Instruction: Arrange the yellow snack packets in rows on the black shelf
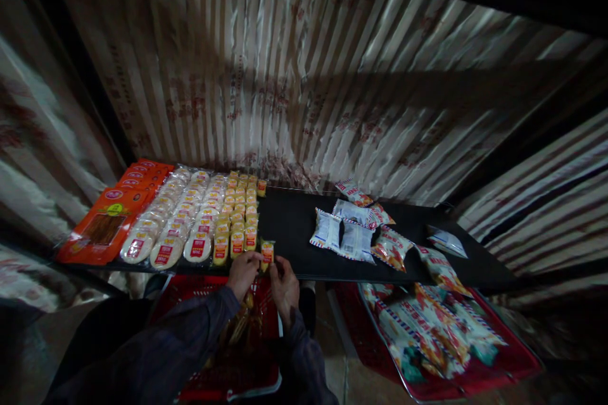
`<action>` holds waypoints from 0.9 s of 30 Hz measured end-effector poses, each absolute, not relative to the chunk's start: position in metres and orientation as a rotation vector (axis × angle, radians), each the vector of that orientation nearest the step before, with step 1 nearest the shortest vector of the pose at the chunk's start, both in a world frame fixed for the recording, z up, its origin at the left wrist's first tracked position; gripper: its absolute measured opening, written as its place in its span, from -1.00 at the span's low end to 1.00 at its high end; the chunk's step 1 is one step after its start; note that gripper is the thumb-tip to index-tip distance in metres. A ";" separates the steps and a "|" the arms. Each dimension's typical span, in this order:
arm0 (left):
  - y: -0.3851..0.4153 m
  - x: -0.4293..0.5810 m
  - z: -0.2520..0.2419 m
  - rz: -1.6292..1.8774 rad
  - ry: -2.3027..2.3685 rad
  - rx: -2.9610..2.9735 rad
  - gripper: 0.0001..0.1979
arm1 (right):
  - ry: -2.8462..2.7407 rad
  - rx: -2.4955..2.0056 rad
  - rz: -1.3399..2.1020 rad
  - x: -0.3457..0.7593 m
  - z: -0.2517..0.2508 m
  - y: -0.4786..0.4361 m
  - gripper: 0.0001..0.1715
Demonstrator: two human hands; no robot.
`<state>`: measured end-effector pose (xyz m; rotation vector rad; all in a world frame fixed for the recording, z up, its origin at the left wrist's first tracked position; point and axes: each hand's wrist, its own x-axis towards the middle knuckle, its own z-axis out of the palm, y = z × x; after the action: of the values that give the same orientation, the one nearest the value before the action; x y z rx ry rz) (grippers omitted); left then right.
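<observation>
A small yellow snack packet (267, 254) with a red label stands at the shelf's front edge, between my two hands. My left hand (244, 273) pinches its left side with closed fingers. From the right, my right hand (285, 286) grips its other side with thumb and fingers. Just left of it are rows of matching yellow packets (236, 243). Beyond them lie overlapping rows of round white rice crackers (197, 245) in clear wrappers. Orange snack bags (102, 224) overlap at the far left of the black shelf (289, 228).
Blue-and-white edged snack bags (357, 240) lie loosely on the shelf's right part. Below, a red basket (278, 335) sits under my arms, and another red basket (520, 364) holds many snack bags. Striped sheeting (266, 76) hangs behind the shelf.
</observation>
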<state>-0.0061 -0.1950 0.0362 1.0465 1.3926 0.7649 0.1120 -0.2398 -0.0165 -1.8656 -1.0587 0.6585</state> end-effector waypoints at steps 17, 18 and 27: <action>-0.181 0.008 0.035 0.752 1.367 1.161 -0.75 | -1.172 -1.918 0.649 0.129 -0.002 -0.219 -0.36; -0.181 0.009 0.035 0.758 1.362 1.153 -0.76 | -1.171 -1.912 0.644 0.129 -0.002 -0.218 -0.37; -0.178 0.019 0.037 0.786 1.338 1.094 -0.76 | -1.120 -1.862 0.700 0.133 -0.008 -0.211 -0.47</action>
<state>0.0194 -0.1780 0.0374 1.0945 1.3383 0.7856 0.1328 -0.2106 -0.0084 -1.8616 -1.1197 0.7000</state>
